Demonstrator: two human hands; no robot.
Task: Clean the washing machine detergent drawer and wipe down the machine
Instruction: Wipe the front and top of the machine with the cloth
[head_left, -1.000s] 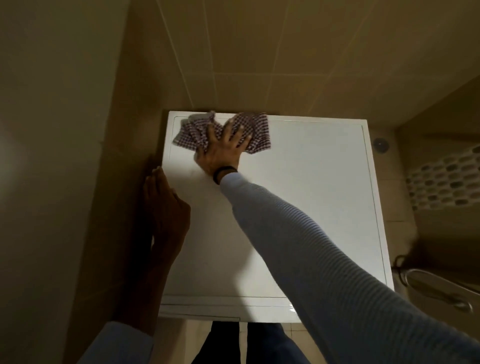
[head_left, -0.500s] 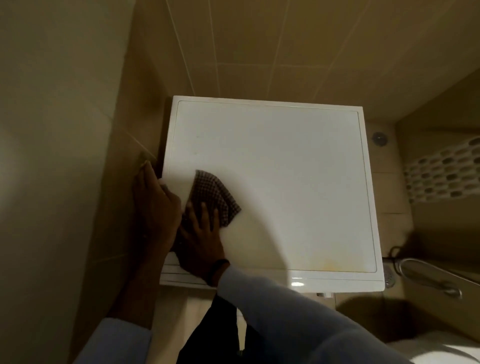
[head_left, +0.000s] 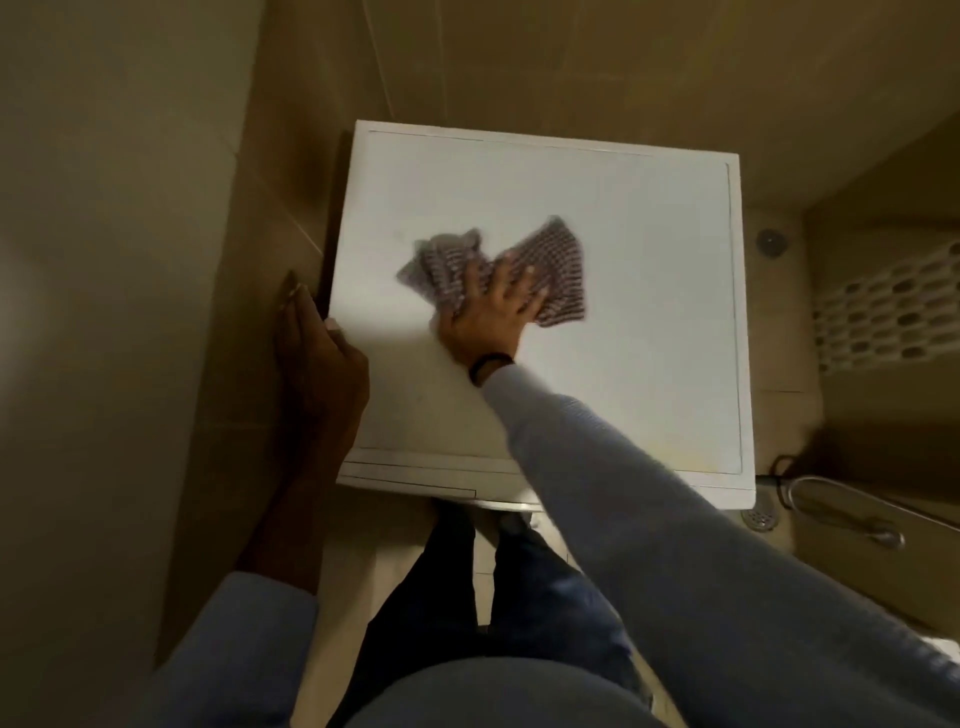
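Checked cloth (head_left: 561, 270) flat under the right hand (head_left: 496, 306), mid-top of the washing machine (head_left: 649, 364).
Fingers spread and straight, the palm presses wide so the cloth covers a broad strip; the left hand (head_left: 317, 358), fingers extended, braces on the machine's left edge by the tiled wall (head_left: 234, 260), probably steadying the reach.

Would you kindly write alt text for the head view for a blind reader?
A person's right hand presses a checked cloth flat on a white washing machine top; the left hand rests on its left edge.
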